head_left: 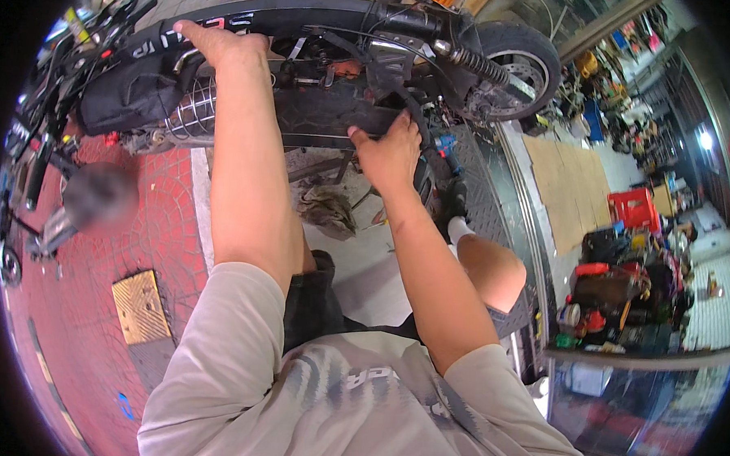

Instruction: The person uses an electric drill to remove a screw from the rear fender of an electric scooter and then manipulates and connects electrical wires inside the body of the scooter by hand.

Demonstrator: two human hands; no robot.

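Note:
A black scooter (313,103) stretches across the top of the view, its rear wheel (514,71) at the right. My left hand (226,49) is closed on its long black upper bar, thumb stretched leftward along the lettered side; the other fingers are mostly hidden. Lower and to the right, my right hand (389,152) grips the edge of a black plastic panel (325,116), its thumb apart from the fingers. Cables and inner parts show between the bar and the panel. Left of my left forearm are a wire basket guard (192,110) and a black cloth cover (130,99).
A blue power tool (446,152) lies right of my right hand, on a dark metal ramp (497,181). A crumpled brown cloth (327,210) is below the scooter. Red paving with a yellow tactile tile (141,306) lies left. The cluttered shop holds a red stool (633,209) and cardboard (566,188).

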